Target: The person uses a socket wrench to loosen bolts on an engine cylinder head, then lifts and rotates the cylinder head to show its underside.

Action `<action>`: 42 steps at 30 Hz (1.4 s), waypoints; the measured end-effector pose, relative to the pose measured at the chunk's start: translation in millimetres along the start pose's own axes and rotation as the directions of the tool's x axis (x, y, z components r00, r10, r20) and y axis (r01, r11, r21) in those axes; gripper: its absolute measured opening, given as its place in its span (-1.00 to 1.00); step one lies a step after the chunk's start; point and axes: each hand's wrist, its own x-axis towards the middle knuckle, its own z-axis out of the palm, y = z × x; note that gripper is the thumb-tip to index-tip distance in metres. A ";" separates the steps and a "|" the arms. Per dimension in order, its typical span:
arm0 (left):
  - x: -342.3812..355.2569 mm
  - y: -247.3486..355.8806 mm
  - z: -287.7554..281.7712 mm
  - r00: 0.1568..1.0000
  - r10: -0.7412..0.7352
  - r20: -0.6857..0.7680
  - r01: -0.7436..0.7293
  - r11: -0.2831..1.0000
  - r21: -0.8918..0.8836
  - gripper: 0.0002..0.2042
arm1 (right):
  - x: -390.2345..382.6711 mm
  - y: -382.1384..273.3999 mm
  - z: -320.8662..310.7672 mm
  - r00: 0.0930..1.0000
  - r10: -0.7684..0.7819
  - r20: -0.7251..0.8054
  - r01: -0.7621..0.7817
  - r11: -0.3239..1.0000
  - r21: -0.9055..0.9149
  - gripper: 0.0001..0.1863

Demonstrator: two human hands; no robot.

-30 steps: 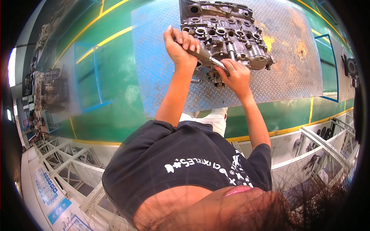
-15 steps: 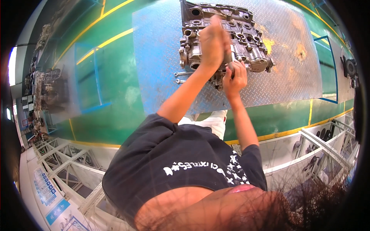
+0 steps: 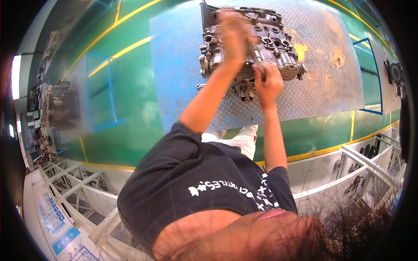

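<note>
A metal engine block with round openings and bolt holes lies on a steel tread plate. My right hand is closed around the near end of a socket wrench, a bar with a shiny section, slanting over the engine. At the wrench's far end, above the engine's left half, my left hand is smeared by motion. Its fingers cannot be made out, nor whether it grips the bar. Beside my left forearm, a small spanner shows on the plate, partly hidden by the arm.
Around the plate runs a green floor with yellow and blue lines. White metal frames stand behind me on both sides. Further machine parts are at the far left, and a dark wheel-like part is at the right edge.
My left hand has swung left, away from my right hand. My right hand has moved slightly up and right. The wrench between them shows more plainly, and my left forearm covers more of the spanners.
</note>
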 end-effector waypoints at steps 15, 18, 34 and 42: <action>-57.5 -27.5 -156.2 0.852 0.129 0.508 -0.450 -0.318 0.835 -0.60 | -12.3 -40.9 31.8 0.858 0.491 -0.151 -0.486 0.871 0.072 -0.78; -56.9 -31.0 -161.0 0.814 0.140 0.564 -0.497 -0.335 0.800 -0.58 | 28.8 -16.7 -11.1 0.833 -0.415 0.367 0.464 0.884 -0.053 -0.90; -53.8 -51.3 -161.0 0.841 0.318 0.438 -0.422 -0.123 0.898 -0.70 | 6.7 -21.6 14.9 0.906 -0.340 0.254 0.387 0.906 -0.170 -0.84; -50.2 -52.2 -160.7 0.800 0.411 0.437 -0.433 -0.110 0.895 -0.74 | -20.6 -12.2 18.4 0.996 -0.051 0.070 0.062 0.985 -0.158 -0.92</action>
